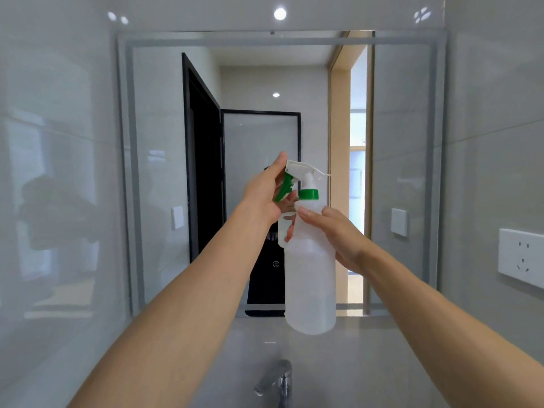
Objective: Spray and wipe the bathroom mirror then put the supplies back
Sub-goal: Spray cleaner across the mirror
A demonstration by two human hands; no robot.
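A translucent white spray bottle [310, 278] with a green collar and green trigger is held upright in front of the bathroom mirror [164, 160]. My right hand [338, 234] grips the bottle's shoulder from the right. My left hand [265, 195] closes on the white spray head and green trigger at the top, thumb over the nozzle end. The nozzle points left, side-on to the mirror. No cloth is in view.
A chrome faucet [278, 378] stands below, at the bottom centre. A white wall socket [521, 259] is on the right wall, and a white switch [399, 222] sits left of it. Glossy grey tiles flank the mirror on both sides.
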